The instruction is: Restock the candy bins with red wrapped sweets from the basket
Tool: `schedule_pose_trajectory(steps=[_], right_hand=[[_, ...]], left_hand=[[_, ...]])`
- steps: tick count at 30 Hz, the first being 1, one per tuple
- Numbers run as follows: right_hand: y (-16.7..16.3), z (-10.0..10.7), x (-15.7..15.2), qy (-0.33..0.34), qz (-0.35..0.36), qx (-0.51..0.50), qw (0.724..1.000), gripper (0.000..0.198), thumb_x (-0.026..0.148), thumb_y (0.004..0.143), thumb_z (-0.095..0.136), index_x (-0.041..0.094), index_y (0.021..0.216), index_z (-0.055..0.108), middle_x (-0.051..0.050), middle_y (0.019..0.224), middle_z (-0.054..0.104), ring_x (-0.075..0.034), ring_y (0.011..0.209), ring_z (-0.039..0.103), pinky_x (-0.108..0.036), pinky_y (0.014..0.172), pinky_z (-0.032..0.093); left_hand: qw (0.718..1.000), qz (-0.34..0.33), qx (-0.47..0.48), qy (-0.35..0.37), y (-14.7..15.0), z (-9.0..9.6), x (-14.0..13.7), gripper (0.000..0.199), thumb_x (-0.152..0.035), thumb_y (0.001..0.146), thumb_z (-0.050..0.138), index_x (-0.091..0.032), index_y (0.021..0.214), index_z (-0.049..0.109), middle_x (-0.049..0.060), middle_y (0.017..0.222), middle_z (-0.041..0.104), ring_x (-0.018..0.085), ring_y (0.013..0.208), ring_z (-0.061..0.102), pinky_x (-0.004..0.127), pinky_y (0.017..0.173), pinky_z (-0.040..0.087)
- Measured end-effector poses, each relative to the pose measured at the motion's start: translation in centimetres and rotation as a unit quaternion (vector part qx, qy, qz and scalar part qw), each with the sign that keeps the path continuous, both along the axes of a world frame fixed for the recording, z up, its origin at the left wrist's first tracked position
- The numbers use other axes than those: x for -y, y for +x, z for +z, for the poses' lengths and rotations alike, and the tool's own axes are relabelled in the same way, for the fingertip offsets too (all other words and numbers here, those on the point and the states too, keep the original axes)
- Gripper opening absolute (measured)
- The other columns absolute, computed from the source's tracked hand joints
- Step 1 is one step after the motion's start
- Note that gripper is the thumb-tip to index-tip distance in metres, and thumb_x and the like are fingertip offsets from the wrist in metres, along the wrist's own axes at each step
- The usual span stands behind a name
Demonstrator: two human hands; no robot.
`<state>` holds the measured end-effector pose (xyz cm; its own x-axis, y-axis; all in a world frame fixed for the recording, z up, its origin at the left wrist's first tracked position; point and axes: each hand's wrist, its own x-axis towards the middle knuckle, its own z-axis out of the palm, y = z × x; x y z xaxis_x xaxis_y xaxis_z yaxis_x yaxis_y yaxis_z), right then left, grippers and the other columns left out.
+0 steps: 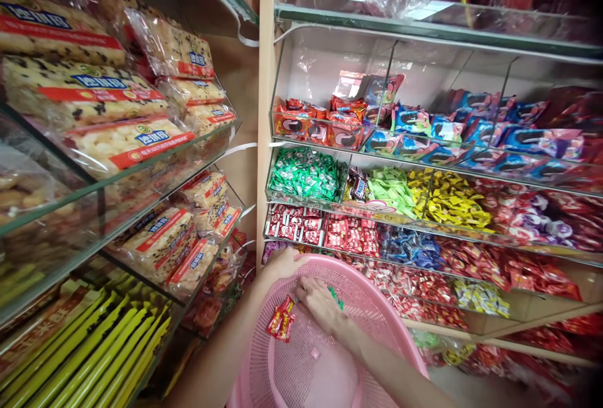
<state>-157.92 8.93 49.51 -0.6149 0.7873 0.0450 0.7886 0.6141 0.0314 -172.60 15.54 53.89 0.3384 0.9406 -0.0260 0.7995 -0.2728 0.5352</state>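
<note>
A pink plastic mesh basket tilts in front of me, its opening facing up toward me. My left hand is closed on the far left part of its rim. Inside the basket, close to the far wall, is my right hand with its fingers curled inward; what they hold, if anything, is hidden. Small red-and-yellow candy packets lie in the basket just left of the right hand. A green wrapped candy shows partly behind that hand.
Glass-fronted shelves ahead hold green candies, yellow candies, red packets and blue cookie packs. Packaged puffed-rice bars crowd the left shelves, above long yellow packets. A wooden post stands between the shelf units.
</note>
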Motion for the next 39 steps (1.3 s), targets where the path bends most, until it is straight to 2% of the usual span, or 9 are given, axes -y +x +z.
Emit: schedule_pose_trajectory(steps=[7, 14, 20, 27, 33, 39], right_hand=[[0.0, -0.2, 0.0, 0.014, -0.018, 0.004, 1.000, 0.012, 0.018, 0.086, 0.045, 0.020, 0.087, 0.057, -0.005, 0.102, 0.056, -0.021, 0.095, 0.051, -0.033, 0.077, 0.040], [-0.3, -0.1, 0.5, 0.020, -0.016, -0.057, 0.998, 0.012, 0.019, 0.085, 0.046, 0.022, 0.085, 0.058, -0.007, 0.099, 0.056, -0.024, 0.091, 0.050, -0.039, 0.076, 0.040], [-1.0, 0.1, 0.7, 0.018, -0.042, -0.080, 0.996, 0.023, 0.012, 0.086, 0.040, 0.024, 0.083, 0.059, -0.008, 0.097, 0.057, -0.025, 0.092, 0.050, -0.041, 0.076, 0.039], [-0.8, 0.2, 0.9, 0.006, -0.042, -0.139, 0.989, 0.025, 0.016, 0.087, 0.038, 0.026, 0.083, 0.061, -0.009, 0.096, 0.058, -0.023, 0.091, 0.050, -0.040, 0.078, 0.037], [-0.4, 0.5, 1.0, 0.005, -0.034, -0.138, 0.990, 0.024, 0.016, 0.087, 0.038, 0.027, 0.082, 0.059, -0.008, 0.093, 0.057, -0.022, 0.087, 0.051, -0.038, 0.076, 0.036], [-0.6, 0.5, 0.9, 0.012, -0.035, -0.130, 0.991, 0.021, 0.017, 0.086, 0.041, 0.030, 0.088, 0.058, -0.008, 0.097, 0.056, -0.024, 0.091, 0.050, -0.040, 0.077, 0.037]], left_hand=[[1.000, -0.004, -0.011, 0.006, -0.2, -0.2, -0.1, 0.047, -0.057, 0.083, 0.037, -0.018, 0.069, 0.058, 0.005, 0.070, 0.061, 0.018, 0.065, 0.053, 0.025, 0.055, 0.026], [1.000, 0.005, -0.013, 0.005, -0.2, -0.2, -0.1, 0.050, -0.060, 0.083, 0.036, -0.017, 0.071, 0.060, 0.006, 0.069, 0.061, 0.018, 0.065, 0.054, 0.026, 0.055, 0.027], [1.000, 0.005, -0.009, 0.002, -0.2, -0.1, -0.1, 0.048, -0.057, 0.083, 0.037, -0.017, 0.071, 0.060, 0.005, 0.070, 0.061, 0.017, 0.063, 0.053, 0.026, 0.053, 0.026], [1.000, 0.011, -0.009, -0.001, -0.1, 0.5, 0.2, 0.046, -0.057, 0.083, 0.038, -0.018, 0.070, 0.060, 0.005, 0.069, 0.061, 0.018, 0.062, 0.053, 0.025, 0.053, 0.025], [1.000, 0.007, -0.018, 0.006, -0.2, 0.5, 0.0, 0.047, -0.057, 0.083, 0.038, -0.018, 0.068, 0.059, 0.005, 0.066, 0.060, 0.018, 0.061, 0.052, 0.026, 0.051, 0.023], [0.999, 0.013, -0.028, 0.009, -0.3, 0.0, -0.3, 0.047, -0.058, 0.082, 0.038, -0.017, 0.074, 0.061, 0.005, 0.068, 0.060, 0.017, 0.061, 0.052, 0.026, 0.052, 0.024]])
